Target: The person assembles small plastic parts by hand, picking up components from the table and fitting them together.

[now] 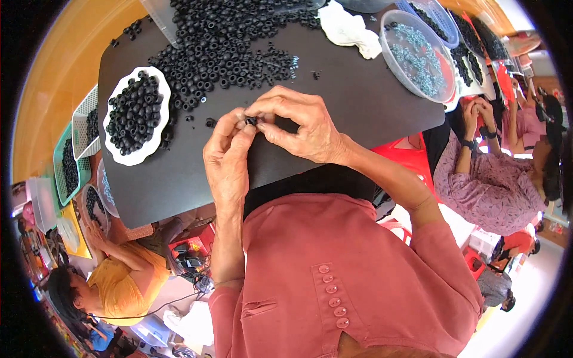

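Observation:
My left hand (228,160) and my right hand (305,124) meet above the near part of a dark table (370,98). Between their fingertips is a small round black knob-like piece (250,120); both hands pinch it. The fingers partly cover it, so its details do not show. Just beyond my hands spreads a large heap of similar black pieces (209,51), with smaller black bits along its right side. To the left, a white scalloped plate (165,98) holds a mound of the same pieces. One loose black piece (210,122) lies beside my left hand.
A clear round tub (389,67) of small silvery-blue parts stands at the far right, beside a crumpled white cloth (346,30). Baskets, including a green one (59,161), line the left side. Co-workers in yellow (128,280) and patterned pink (483,179) sit on either side.

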Available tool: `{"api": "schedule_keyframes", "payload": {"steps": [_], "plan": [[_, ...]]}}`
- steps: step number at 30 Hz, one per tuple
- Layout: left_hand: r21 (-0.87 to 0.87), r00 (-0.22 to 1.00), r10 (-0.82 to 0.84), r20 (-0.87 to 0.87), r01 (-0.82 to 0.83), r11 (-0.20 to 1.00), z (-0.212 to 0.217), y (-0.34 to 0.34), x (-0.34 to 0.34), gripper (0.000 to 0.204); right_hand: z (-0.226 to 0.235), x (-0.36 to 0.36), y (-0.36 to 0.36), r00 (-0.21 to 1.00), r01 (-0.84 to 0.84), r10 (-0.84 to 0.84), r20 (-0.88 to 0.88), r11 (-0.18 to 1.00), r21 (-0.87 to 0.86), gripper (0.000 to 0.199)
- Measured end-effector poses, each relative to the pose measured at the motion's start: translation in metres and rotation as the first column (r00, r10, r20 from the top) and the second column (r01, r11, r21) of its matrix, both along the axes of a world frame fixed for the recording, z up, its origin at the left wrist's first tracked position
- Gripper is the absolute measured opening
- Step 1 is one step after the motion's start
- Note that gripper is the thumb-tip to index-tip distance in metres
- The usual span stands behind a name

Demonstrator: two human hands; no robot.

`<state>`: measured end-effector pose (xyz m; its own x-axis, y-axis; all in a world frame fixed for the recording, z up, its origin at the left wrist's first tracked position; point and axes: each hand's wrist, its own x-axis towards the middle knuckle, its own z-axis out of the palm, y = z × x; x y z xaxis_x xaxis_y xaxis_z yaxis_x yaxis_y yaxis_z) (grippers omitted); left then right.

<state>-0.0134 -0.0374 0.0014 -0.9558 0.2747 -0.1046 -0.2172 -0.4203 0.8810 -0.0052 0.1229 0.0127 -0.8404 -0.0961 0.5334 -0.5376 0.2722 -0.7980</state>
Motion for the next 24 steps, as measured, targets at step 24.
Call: {"api": "schedule_keyframes", "payload": {"steps": [24], "plan": [[-0.04,0.936,-0.35,0.047,0.352,0.935,0.001,0.009,-0.007,0.028,-0.008,0.018,0.028,0.983,-0.065,0.083,0.162,0.991,-0.114,0.02]]}}
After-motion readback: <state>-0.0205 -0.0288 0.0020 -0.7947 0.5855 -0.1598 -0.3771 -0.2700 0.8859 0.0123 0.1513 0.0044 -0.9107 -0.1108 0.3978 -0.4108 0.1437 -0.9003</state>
